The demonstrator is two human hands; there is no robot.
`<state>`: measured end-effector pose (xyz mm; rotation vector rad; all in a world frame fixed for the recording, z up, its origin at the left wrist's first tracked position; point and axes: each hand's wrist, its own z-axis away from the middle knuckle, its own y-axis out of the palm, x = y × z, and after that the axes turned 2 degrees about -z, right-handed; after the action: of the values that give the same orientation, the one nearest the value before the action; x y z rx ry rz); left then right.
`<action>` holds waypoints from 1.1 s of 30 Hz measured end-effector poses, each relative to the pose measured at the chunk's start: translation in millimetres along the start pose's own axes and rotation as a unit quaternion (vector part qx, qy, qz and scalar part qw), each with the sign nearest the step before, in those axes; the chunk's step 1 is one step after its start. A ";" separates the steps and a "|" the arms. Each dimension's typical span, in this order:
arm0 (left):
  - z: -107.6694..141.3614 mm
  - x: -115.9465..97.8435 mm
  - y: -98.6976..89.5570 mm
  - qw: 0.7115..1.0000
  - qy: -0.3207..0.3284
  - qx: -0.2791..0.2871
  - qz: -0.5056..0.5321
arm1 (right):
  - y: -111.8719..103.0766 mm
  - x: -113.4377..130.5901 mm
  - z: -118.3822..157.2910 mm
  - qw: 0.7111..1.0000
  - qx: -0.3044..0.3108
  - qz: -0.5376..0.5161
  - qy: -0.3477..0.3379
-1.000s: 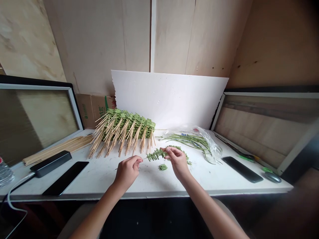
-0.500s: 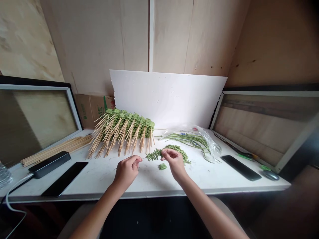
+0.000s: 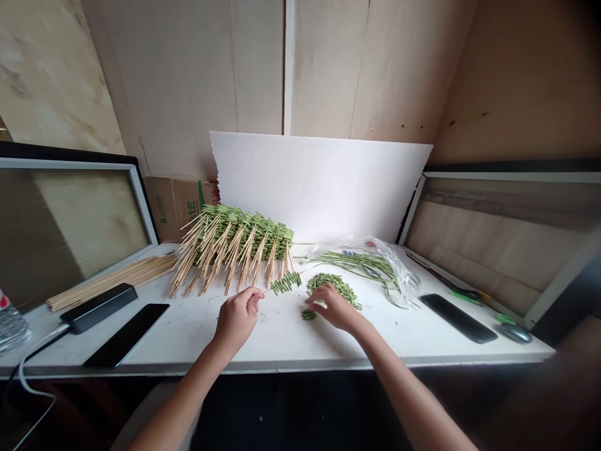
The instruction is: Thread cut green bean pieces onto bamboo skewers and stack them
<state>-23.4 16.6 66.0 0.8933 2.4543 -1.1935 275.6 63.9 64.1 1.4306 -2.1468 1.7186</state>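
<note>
"Beige wall point(image 3: 188, 94), white table point(image 3: 282, 341) below. Cut off?"

"Clear bottle point(image 3: 12, 329), left edge. Green pile point(image 3: 342, 287) partly hidden by the right hand point(image 3: 331, 307): fingers half-curled, can't tell if gripping."

"Left hand point(image 3: 239, 314)?"

"Fingers pinched on a skewer point(image 3: 286, 283) of green pieces, raised above the table; near end lost in the grip."

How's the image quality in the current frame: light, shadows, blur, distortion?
Head view: soft light, white board evenly bright; head view: faint shadow on the table below the right hand, deep dark under the tabletop; head view: lower right edge blurred, upper right corner blacked out; head view: framed panels look stretched toward both sides.
</note>
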 end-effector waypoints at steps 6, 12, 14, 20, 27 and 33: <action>0.7 -2.6 2.2 1.000 0.001 0.016 0.002 | 8.6 -6.5 0.7 0.999 0.039 0.028 0.008; 1.3 -3.6 2.5 1.000 0.000 0.023 0.003 | 10.4 -5.8 0.8 0.997 0.024 0.074 -0.005; 1.4 -3.3 2.7 1.000 -0.001 0.025 0.003 | 10.0 -3.0 0.6 0.996 0.022 0.088 -0.012; -0.3 -2.1 0.2 1.000 -0.006 0.013 0.003 | 0.4 7.8 -3.1 0.999 -0.034 -0.002 -0.007; -0.9 -6.1 -3.0 0.999 -0.008 0.012 0.050 | -8.5 14.5 -11.3 0.902 -0.182 -0.372 0.124; 1.9 -12.9 -2.8 0.998 0.005 0.023 0.065 | -4.7 28.2 -14.1 0.798 -0.170 -0.562 0.138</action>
<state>-15.3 8.5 72.8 1.0575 2.3443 -1.2060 255.8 57.8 88.3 1.6350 -0.9293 0.9099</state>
